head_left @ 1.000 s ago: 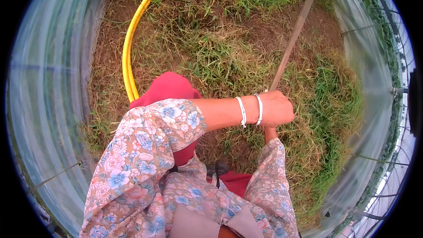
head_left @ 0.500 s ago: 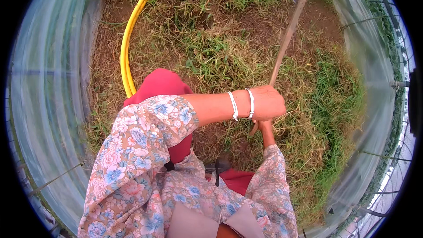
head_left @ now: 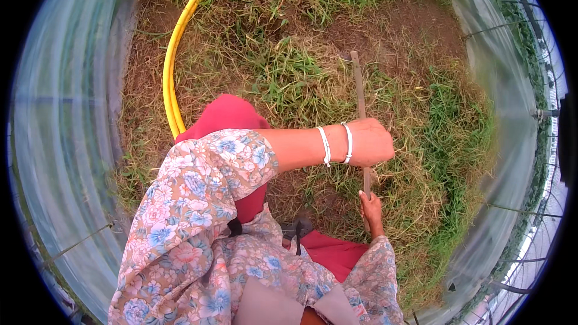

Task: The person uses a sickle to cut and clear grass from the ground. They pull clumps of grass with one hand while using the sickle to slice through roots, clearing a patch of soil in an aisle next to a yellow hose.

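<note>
My left arm reaches across to the right, and my left hand (head_left: 370, 141) is closed around the wooden handle of a hoe (head_left: 359, 87). Lower on the same handle, near the butt end, my right hand (head_left: 371, 206) grips with its thumb along the wood. The handle stands nearly straight up in the picture, its far end low over the weeds and dry grass (head_left: 295, 75). Only a sliver of the metal blade shows beside that end; the rest is hidden in grass or turned edge-on. Two white bands (head_left: 348, 142) circle my left wrist.
A looped yellow hose (head_left: 171, 66) lies on the left, reaching my red-clad knee (head_left: 223, 111). Plastic sheeting walls rise on the left (head_left: 66, 144) and right (head_left: 512, 162). Green weeds (head_left: 448, 138) grow along the right side, and bare soil (head_left: 415, 21) shows beyond the hoe.
The hoe head has come down from the far right toward me, and its handle is more upright in view. My right hand has moved nearer my body, farther from the left.
</note>
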{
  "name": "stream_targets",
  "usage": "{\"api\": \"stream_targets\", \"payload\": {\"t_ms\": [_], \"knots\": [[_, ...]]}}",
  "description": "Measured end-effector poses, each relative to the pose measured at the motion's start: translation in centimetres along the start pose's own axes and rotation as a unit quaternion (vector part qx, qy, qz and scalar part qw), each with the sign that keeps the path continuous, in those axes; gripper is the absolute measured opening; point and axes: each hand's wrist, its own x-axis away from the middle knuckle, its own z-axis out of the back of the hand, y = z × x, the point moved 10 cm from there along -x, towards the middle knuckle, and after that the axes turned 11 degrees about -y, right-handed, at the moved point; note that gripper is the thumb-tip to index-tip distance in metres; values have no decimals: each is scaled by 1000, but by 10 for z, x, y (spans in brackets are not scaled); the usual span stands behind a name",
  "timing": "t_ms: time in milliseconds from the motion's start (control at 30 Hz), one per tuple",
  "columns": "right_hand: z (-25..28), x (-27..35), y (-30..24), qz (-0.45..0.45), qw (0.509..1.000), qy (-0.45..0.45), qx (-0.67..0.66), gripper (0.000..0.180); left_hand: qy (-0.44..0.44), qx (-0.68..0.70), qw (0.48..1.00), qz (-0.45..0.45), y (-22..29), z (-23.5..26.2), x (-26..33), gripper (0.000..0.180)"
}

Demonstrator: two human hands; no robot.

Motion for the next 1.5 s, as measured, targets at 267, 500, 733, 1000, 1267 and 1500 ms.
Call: {"api": "stream_targets", "payload": {"t_ms": [267,500,733,1000,1267,1500], "knots": [[-47,-69,-147,152,982,45,98,41,9,13,999,-28,21,-16,-18,15],[67,63,-77,10,972,37,233,42,-7,17,1000,-4,4,-13,0,10],[205,191,20,-64,946,150,281,39,-2,60,998,-36,6,-38,2,8],[127,99,-57,14,972,184,145,40,-52,55,993,-88,43,-50,5,11],[134,61,-56,-33,960,93,263,44,-55,56,994,-70,36,-50,1,13],[251,290,134,-137,908,280,281,37,-79,69,990,-88,40,-62,7,14]]}}
